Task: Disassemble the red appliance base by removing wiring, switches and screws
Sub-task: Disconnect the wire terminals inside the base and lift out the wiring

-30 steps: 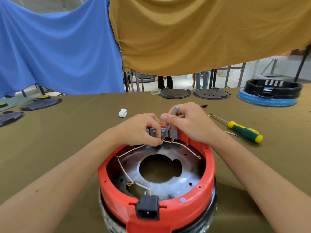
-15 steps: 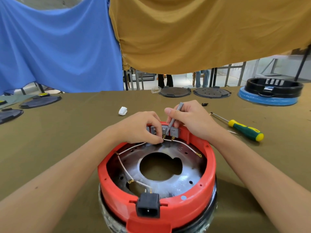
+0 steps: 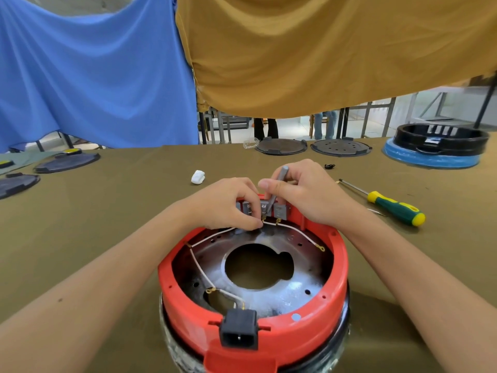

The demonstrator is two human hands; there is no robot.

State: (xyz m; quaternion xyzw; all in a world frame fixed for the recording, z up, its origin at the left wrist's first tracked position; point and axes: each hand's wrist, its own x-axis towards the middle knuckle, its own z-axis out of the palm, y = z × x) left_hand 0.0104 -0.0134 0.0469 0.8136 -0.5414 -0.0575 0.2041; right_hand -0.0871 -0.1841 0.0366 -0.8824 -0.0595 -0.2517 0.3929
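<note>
Hands at work over a red appliance base (image 3: 317,329), which sits upside down at the near edge of an olive-covered tabletop (image 3: 107,211), its black power socket (image 3: 238,331) facing the camera. The left hand (image 3: 223,204) has its grip curled, fingertips pinching a white wire (image 3: 295,231) just below the grey switch block (image 3: 265,207) on the base's far rim. The right hand (image 3: 304,195) holds a slim grey tool (image 3: 279,181) between thumb and fingers, its tip down against the switch terminals. More white wires (image 3: 200,267) with brass ring terminals trail across the metal plate (image 3: 290,292) inside the shell. To the right lies a green-and-yellow screwdriver (image 3: 395,208), well apart from the base. A small white plastic part (image 3: 198,176) rests beyond the left hand. Dark round plates (image 3: 281,146) and a black-and-blue appliance base (image 3: 435,146) line the far edge, beneath hanging blue (image 3: 94,76) and mustard cloths (image 3: 322,55).
</note>
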